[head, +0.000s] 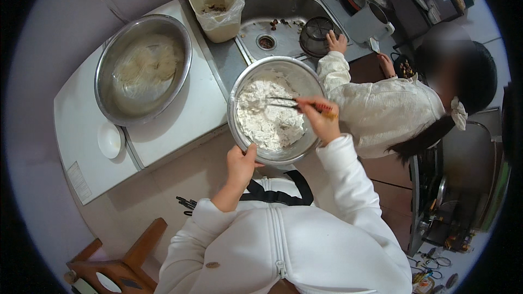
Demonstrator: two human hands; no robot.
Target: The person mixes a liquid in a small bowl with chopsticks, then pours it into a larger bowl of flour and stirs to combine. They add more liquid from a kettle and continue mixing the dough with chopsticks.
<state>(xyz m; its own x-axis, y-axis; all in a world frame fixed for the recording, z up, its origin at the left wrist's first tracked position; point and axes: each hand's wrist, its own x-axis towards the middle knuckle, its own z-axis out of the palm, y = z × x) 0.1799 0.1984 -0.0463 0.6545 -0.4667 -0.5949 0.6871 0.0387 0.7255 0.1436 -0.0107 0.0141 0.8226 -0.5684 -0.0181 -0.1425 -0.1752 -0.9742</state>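
Note:
A round metal bowl [274,162] is in front of my body, close to the sink's front edge. Loose white flour [261,130], partly clumped, covers its bottom. My left hand [241,163] grips the near left rim, thumb over the edge and fingers below. In my right hand [320,118] is a pair of dark chopsticks [282,103] with red and gold upper ends. Their tips reach into the flour at the bowl's left side and look slightly blurred.
Left, a white counter [196,90] bears a large metal basin [186,69] and a small white bowl [109,141]. A lined bin [222,30] stands beside the metal sink [253,49]. At right, another person [388,106] touches a dark strainer basket [316,34]. A wooden chair [118,269] is lower left.

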